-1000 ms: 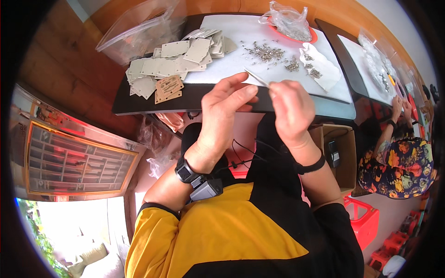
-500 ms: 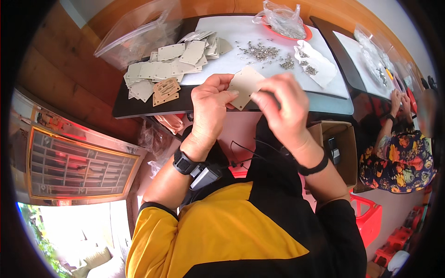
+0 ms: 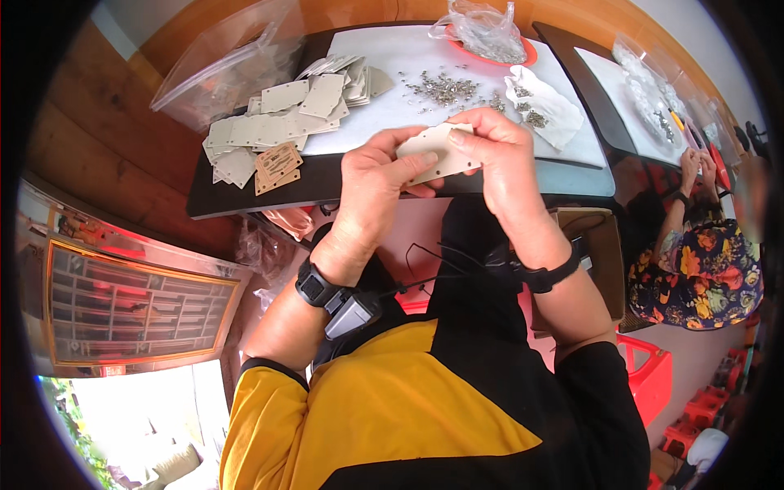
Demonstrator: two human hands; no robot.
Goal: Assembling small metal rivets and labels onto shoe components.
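Between my two hands, just above the table's near edge, is a cream-coloured flat card [image 3: 439, 152] with small holes along its border. My left hand [image 3: 377, 175] pinches its left end, thumb on top. The right end is gripped by my right hand [image 3: 502, 155], thumb and fingers closed on it. Whether a small fastener is in the right fingers cannot be made out. Left of my hands lies a pile of similar cards [image 3: 273, 122], with brown printed cards [image 3: 278, 167] in front. Beyond my hands, small metal fasteners [image 3: 445, 88] are scattered on the white sheet [image 3: 384, 49].
At the back stands a red dish [image 3: 529, 54] with a plastic bag [image 3: 490, 33] of metal pieces. More pieces lie on a white cloth [image 3: 563, 118]. A clear bag [image 3: 220, 69] stands far left. Right, another person [image 3: 694, 273] works at a second table; a cardboard box [image 3: 600, 237] sits below.
My right hand has closed on the right end of the card, which has turned to lie more level. The view has shifted slightly.
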